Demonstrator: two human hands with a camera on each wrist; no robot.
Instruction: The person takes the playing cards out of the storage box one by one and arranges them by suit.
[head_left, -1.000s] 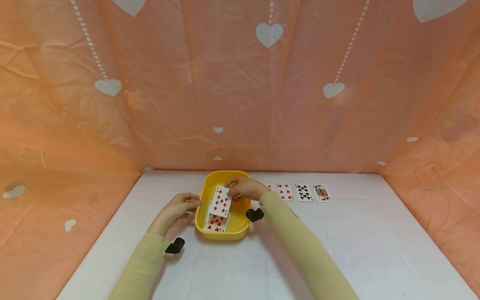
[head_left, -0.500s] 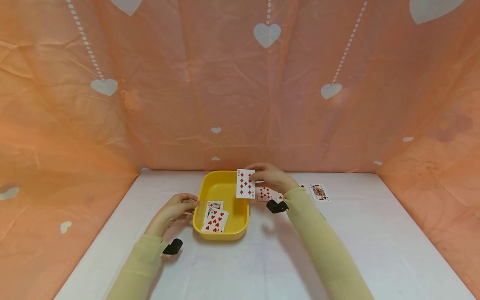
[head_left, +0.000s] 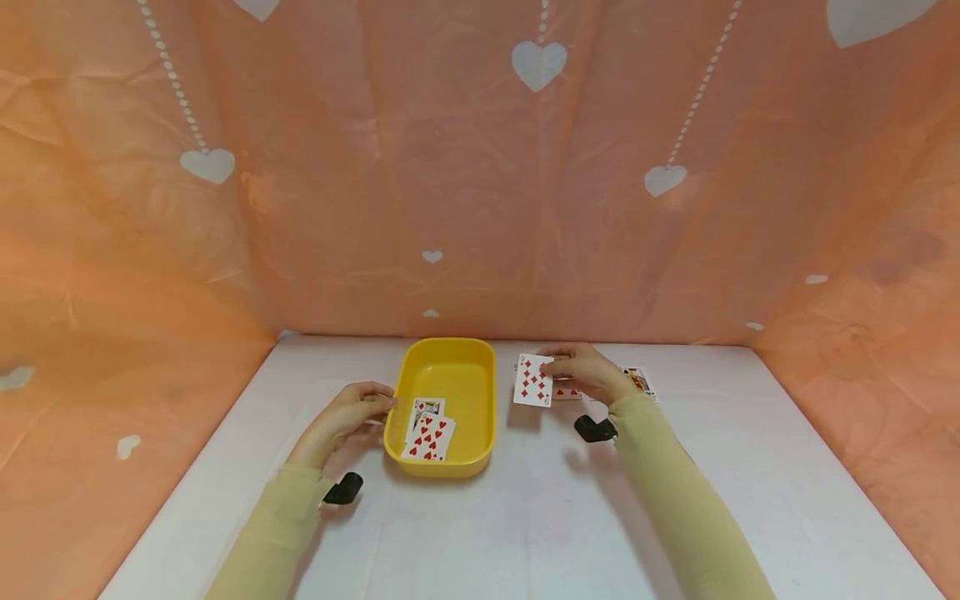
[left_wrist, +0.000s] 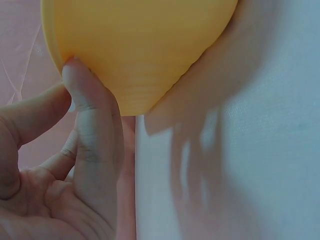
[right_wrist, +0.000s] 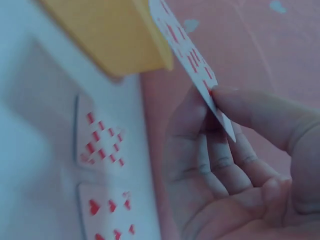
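My right hand pinches a nine of diamonds playing card between thumb and fingers. The card hangs above the table just right of a yellow plastic tray. My left hand pinches the tray's left rim, thumb and finger against the yellow wall in the left wrist view. Inside the tray lie a hearts card and, partly beneath it, a face card. Below the held card, the right wrist view shows a card with many diamonds flat on the table, beside a hearts card.
A face card lies at the right end of the row, partly hidden by my right hand and sleeve. The white table meets an orange curtain with white hearts at the back.
My right hand has lifted the nine of diamonds from inside the tray and carried it right, past the tray's rim and over the row of cards. The left hand stays at the rim.
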